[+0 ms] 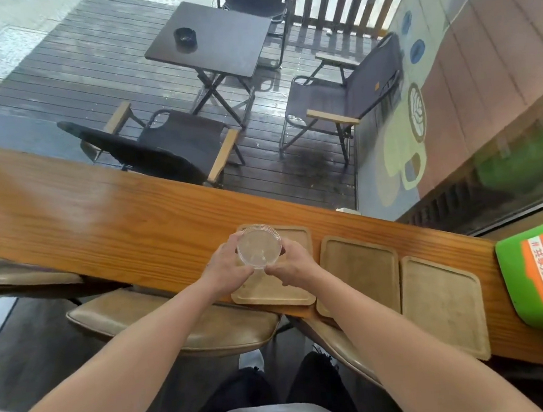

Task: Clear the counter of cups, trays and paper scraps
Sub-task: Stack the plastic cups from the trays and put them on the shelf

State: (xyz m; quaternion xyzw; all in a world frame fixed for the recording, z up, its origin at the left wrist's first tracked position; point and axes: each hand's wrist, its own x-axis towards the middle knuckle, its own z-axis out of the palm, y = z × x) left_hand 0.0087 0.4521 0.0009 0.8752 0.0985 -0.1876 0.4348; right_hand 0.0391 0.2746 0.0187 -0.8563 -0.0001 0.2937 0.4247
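Note:
A clear plastic cup (259,245) is held above the leftmost of three wooden trays (272,295) on the long wooden counter (102,216). My left hand (225,268) grips the cup's left side and my right hand (290,263) grips its right side. I look straight down into the cup, which appears empty. A second tray (359,264) and a third tray (443,302) lie side by side to the right, both bare. I see no paper scraps.
A green and orange sign (542,275) stands at the counter's right end. Padded stools (188,326) sit under the counter's near edge. Behind the window are a dark folding table (214,38) with an ashtray and folding chairs (343,99).

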